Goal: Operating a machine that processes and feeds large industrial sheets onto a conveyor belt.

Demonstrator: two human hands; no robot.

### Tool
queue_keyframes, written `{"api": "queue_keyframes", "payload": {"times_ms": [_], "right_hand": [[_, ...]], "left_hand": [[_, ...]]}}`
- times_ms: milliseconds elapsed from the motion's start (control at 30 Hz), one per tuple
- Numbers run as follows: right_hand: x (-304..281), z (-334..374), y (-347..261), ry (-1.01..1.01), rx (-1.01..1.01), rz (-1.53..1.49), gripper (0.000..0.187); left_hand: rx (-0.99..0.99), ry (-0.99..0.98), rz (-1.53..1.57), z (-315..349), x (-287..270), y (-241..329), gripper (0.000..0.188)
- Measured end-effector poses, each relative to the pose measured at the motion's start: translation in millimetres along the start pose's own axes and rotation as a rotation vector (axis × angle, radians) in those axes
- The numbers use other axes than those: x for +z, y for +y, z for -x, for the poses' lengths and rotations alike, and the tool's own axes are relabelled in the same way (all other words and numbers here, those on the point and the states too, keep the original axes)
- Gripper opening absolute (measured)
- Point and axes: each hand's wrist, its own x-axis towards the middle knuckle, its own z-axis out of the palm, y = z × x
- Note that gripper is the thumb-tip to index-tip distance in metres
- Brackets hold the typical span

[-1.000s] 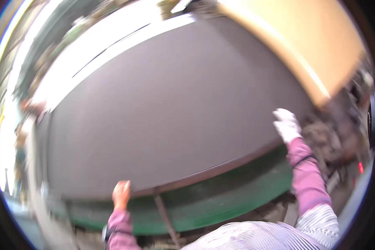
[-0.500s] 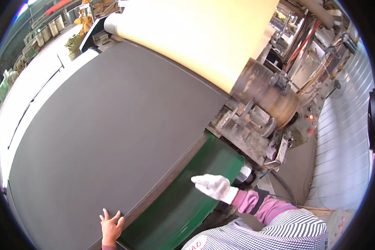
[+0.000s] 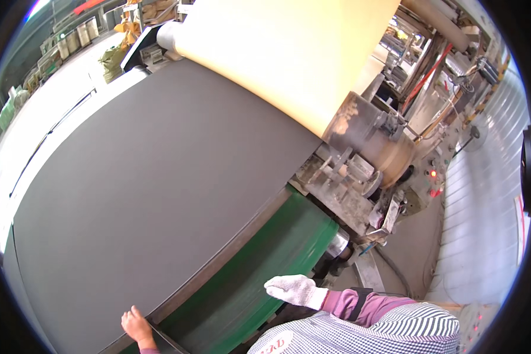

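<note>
A wide dark grey sheet (image 3: 159,159) spreads across a machine bed on my left. At its near edge is my bare left hand (image 3: 137,325), fingers over the surface and partly bent, with nothing seen in them. My right hand (image 3: 295,290), in a white knitted glove, hovers in front of me by a green belt (image 3: 248,259), its fingers stretched out together and pointing left. No object shows in it. A dark rail (image 3: 218,256) runs between the sheet and the belt. At the far side, a pale yellow sheet (image 3: 277,47) meets the grey one.
A worn roller end (image 3: 369,133) and metal brackets (image 3: 348,177) stand right of the sheets. Beyond are red indicator lights (image 3: 433,174) and a pale ribbed panel (image 3: 484,177). A greenish sack (image 3: 112,62) stands at the far left.
My left hand has moved left and down along the sheet's near edge, its fingers less spread. My gloved right hand sits lower in the picture. The whole view has shifted slightly.
</note>
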Motion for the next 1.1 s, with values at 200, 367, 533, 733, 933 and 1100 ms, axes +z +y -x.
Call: {"api": "queue_keyframes", "payload": {"times_ms": [200,367,533,733,933,1100], "right_hand": [[-3,10,0,0.065,0.084,-0.008,0.019],[19,-2,-6,0.098,0.086,-0.284,0.007],[20,-16,-17,0.035,0.061,-0.292,0.008],[-19,-24,-14,0.159,-0.044,-0.003,0.017],[-28,-22,-14,0.184,-0.056,0.071,0.021],[-2,-24,-33,0.164,-0.063,-0.064,0.011]], "left_hand": [[0.511,0.449,0.015,21,-15,29,0.01],[0.274,0.422,0.444,30,-23,107,0.045],[0.404,0.363,0.547,29,-39,89,0.042],[0.176,0.092,0.398,13,-48,-8,0.024],[0.268,0.017,0.416,7,-44,73,0.031],[0.497,0.174,0.688,17,-41,115,0.043]]}}
